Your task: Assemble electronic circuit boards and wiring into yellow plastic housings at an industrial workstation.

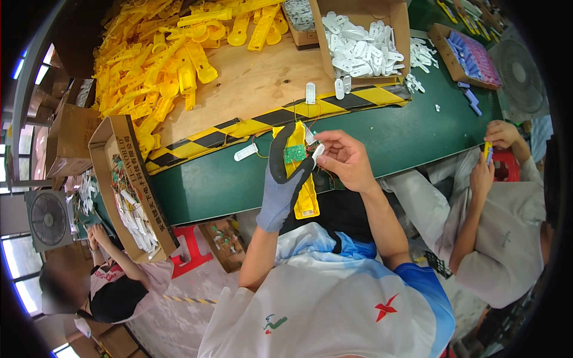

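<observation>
The gloved left hand [285, 179] grips a yellow plastic housing [300, 173] with a green circuit board [293, 154] already seated near its upper end. Just right of that grip, the bare right hand [346, 161] pinches a small white part [317, 151] against the housing, not yet fitted, judging by its tilt. Heaps of yellow housings [161, 65] lie well beyond the grip.

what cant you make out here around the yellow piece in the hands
Head view only:
- Lower half of the yellow housing: partly covered by the gloved left hand.
- Green circuit board: parts too small.
- White piece in the right hand: mostly hidden by fingers.
- Thin wires: ends unclear.
</observation>
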A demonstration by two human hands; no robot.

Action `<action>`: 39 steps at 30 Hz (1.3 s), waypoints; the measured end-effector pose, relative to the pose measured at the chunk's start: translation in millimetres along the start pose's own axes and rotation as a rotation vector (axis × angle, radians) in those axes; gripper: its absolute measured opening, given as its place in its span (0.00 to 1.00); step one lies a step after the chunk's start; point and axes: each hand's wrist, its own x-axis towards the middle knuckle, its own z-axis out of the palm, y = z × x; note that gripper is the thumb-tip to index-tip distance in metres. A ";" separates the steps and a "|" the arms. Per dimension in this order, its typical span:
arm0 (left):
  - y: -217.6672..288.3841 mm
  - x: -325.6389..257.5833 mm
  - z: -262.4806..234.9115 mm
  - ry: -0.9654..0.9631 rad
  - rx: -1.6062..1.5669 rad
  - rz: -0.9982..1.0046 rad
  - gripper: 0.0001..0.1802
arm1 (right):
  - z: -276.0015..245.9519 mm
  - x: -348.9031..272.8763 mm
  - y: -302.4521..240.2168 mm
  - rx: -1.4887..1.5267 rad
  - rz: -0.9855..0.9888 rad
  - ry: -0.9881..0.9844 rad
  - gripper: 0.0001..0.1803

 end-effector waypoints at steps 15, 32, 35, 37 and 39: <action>3.4 -8.9 3.2 -0.073 0.668 0.474 0.36 | 6.1 -5.9 -12.5 0.046 0.190 0.111 0.15; 1.3 -10.8 -8.6 -0.178 0.484 0.444 0.31 | 1.1 -11.1 4.4 0.462 0.435 -0.042 0.20; -6.1 -9.4 -9.7 -0.118 0.487 0.417 0.30 | 4.1 -11.6 -0.3 0.319 0.415 -0.044 0.21; -7.4 -4.7 -11.0 -0.113 0.500 0.440 0.30 | 9.1 -13.3 -5.2 0.210 0.384 -0.005 0.21; -4.4 -9.0 -3.4 -0.051 0.296 0.302 0.29 | 13.7 -14.4 -6.6 0.151 0.276 0.120 0.20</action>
